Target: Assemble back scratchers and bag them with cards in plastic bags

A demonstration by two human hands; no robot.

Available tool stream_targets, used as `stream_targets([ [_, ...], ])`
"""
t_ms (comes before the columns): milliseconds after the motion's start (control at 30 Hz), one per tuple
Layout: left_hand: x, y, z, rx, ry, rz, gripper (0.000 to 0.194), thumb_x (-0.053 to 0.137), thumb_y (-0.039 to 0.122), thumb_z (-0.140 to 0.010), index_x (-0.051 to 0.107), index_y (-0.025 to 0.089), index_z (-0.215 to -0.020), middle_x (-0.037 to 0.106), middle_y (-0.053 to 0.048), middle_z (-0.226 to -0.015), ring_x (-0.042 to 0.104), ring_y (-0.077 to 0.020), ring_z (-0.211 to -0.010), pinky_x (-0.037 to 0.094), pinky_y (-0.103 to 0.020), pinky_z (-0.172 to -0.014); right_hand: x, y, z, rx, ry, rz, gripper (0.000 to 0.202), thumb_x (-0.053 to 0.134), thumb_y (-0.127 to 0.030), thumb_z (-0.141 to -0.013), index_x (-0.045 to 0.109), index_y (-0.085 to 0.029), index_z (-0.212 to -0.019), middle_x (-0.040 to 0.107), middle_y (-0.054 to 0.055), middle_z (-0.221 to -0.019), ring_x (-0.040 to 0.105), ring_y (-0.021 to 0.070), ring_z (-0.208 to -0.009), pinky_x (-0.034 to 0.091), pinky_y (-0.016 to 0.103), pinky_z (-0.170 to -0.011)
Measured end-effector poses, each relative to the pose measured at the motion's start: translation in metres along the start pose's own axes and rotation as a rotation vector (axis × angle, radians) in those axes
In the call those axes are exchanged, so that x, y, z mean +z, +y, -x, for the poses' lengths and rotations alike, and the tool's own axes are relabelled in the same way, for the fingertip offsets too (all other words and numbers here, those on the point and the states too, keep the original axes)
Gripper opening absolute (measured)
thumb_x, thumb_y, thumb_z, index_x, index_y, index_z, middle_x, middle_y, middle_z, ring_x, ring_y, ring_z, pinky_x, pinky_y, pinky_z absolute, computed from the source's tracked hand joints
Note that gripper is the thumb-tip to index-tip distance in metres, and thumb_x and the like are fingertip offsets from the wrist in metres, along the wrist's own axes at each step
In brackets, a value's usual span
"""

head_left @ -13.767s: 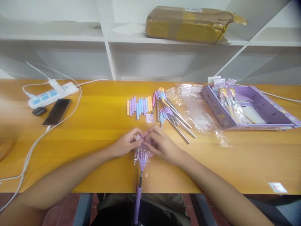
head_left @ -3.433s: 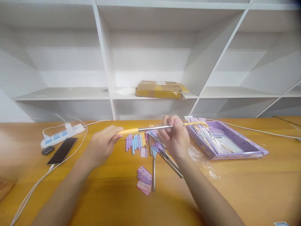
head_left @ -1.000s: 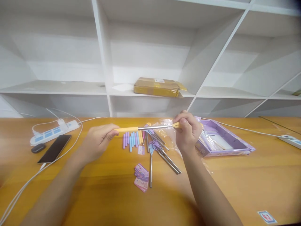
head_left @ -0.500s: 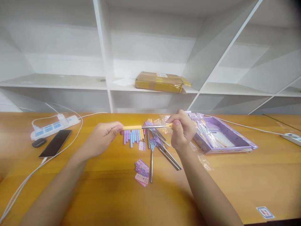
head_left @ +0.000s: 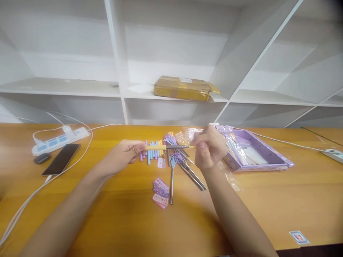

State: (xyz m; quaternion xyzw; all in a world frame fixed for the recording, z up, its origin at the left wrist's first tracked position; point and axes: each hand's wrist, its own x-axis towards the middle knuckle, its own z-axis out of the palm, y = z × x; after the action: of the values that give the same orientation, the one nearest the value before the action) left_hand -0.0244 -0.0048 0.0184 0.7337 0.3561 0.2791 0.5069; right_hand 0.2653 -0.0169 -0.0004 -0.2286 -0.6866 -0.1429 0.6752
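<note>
My left hand [head_left: 120, 157] pinches the yellow handle end of a metal rod [head_left: 174, 146], held level above the table. At the rod's other end, my right hand [head_left: 210, 147] is closed on a small yellow piece, mostly hidden by the fingers. Beneath the rod lie several purple, blue and yellow tubes [head_left: 152, 151] in a row. Metal sticks with small hand-shaped tops, one with a blue top [head_left: 172, 182], rest beside them. Nearer to me is a small fan of pink and purple cards [head_left: 161, 192].
A purple tray [head_left: 268, 167] with plastic-wrapped items stands at the right. At the left are a power strip [head_left: 60, 141], a phone [head_left: 61, 159] and white cables. A taped cardboard box [head_left: 184, 88] sits on the shelf behind.
Both hands have moved slightly closer together, and less of the metal rod shows between them. The view has shifted a little.
</note>
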Motion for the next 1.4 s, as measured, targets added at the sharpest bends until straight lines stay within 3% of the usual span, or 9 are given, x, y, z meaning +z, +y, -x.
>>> stream_targets([
  [233, 0.004, -0.003, -0.001, -0.039, 0.01, 0.024, 0.062, 0.052, 0.076, -0.099, 0.063, 0.017, -0.083, 0.03, 0.009, -0.057, 0.022, -0.0083, -0.052, 0.016, -0.026, -0.052, 0.005, 0.003, 0.003, 0.023, 0.015, -0.021, 0.025, 0.054, -0.025, -0.1, 0.067, -0.024, -0.078, 0.052, 0.001, -0.065, 0.047, 0.0171, -0.06, 0.033, 0.034, -0.057],
  [400, 0.008, -0.007, -0.003, -0.035, -0.063, 0.14, 0.059, 0.055, 0.075, -0.097, 0.059, 0.018, -0.083, 0.028, 0.011, -0.055, 0.018, -0.0081, -0.051, 0.015, -0.027, -0.052, -0.009, 0.006, -0.009, -0.038, -0.138, -0.024, 0.021, 0.054, -0.021, -0.099, 0.068, -0.023, -0.084, 0.054, 0.001, -0.067, 0.049, 0.0169, -0.06, 0.033, 0.033, -0.056],
  [533, -0.001, 0.002, 0.004, -0.018, -0.065, 0.099, 0.055, 0.049, 0.069, -0.103, 0.063, 0.018, -0.089, 0.031, 0.011, -0.054, 0.022, -0.0092, -0.051, 0.019, -0.027, -0.053, -0.021, 0.009, -0.019, -0.005, -0.344, 0.052, 0.01, 0.055, -0.023, -0.099, 0.064, -0.022, -0.095, 0.06, 0.002, -0.076, 0.051, 0.0162, -0.062, 0.037, 0.032, -0.06],
  [667, -0.015, 0.013, 0.014, 0.037, -0.097, -0.076, 0.053, 0.041, 0.064, -0.108, 0.065, 0.019, -0.095, 0.04, 0.007, -0.06, 0.036, -0.0109, -0.056, 0.029, -0.026, -0.058, -0.029, 0.01, -0.024, 0.19, -0.6, 0.127, 0.02, 0.066, -0.035, -0.092, 0.055, -0.023, -0.104, 0.061, -0.003, -0.077, 0.047, 0.0128, -0.054, 0.035, 0.029, -0.056],
  [833, -0.024, 0.022, 0.02, -0.023, -0.171, -0.41, 0.047, 0.047, 0.064, -0.107, 0.062, 0.022, -0.092, 0.053, 0.004, -0.071, 0.046, -0.0135, -0.063, 0.033, -0.026, -0.059, -0.035, 0.005, -0.03, 0.294, -0.846, 0.349, 0.028, 0.068, -0.046, -0.094, 0.052, -0.024, -0.087, 0.058, -0.004, -0.066, 0.051, 0.0151, -0.058, 0.031, 0.029, -0.057],
  [1033, -0.024, 0.011, 0.027, 0.005, 0.024, -0.916, 0.047, 0.042, 0.06, -0.11, 0.057, 0.023, -0.084, 0.061, -0.002, -0.084, 0.053, -0.0193, -0.072, 0.036, -0.031, -0.065, -0.021, -0.009, -0.033, 0.373, -1.085, 0.356, 0.04, 0.053, -0.053, -0.11, 0.063, -0.022, -0.086, 0.072, 0.004, -0.088, 0.063, 0.0185, -0.075, 0.036, 0.03, -0.065],
  [1167, -0.017, 0.005, 0.026, 0.119, 0.107, -1.028, 0.047, 0.04, 0.056, -0.111, 0.059, 0.023, -0.084, 0.063, -0.004, -0.086, 0.055, -0.0222, -0.079, 0.038, -0.034, -0.07, -0.003, -0.02, -0.029, 0.396, -1.233, 0.287, 0.036, 0.049, -0.043, -0.114, 0.068, -0.022, -0.092, 0.074, 0.004, -0.095, 0.067, 0.0182, -0.082, 0.038, 0.029, -0.068],
  [1300, -0.011, 0.01, 0.024, 0.199, 0.013, -0.968, 0.043, 0.034, 0.048, -0.115, 0.064, 0.024, -0.095, 0.067, -0.002, -0.091, 0.058, -0.0203, -0.083, 0.041, -0.034, -0.075, 0.006, -0.026, -0.026, 0.396, -1.264, 0.242, 0.028, 0.048, -0.04, -0.115, 0.068, -0.023, -0.104, 0.072, 0.004, -0.101, 0.067, 0.0182, -0.086, 0.039, 0.028, -0.07],
  [1400, -0.009, 0.014, 0.026, 0.204, 0.053, -1.011, 0.035, 0.037, 0.041, -0.115, 0.067, 0.025, -0.109, 0.068, -0.003, -0.1, 0.062, -0.0199, -0.086, 0.042, -0.033, -0.075, 0.008, -0.026, -0.021, 0.308, -1.147, 0.322, 0.022, 0.05, -0.035, -0.114, 0.064, -0.021, -0.105, 0.069, 0.005, -0.104, 0.064, 0.0182, -0.085, 0.038, 0.029, -0.071],
])
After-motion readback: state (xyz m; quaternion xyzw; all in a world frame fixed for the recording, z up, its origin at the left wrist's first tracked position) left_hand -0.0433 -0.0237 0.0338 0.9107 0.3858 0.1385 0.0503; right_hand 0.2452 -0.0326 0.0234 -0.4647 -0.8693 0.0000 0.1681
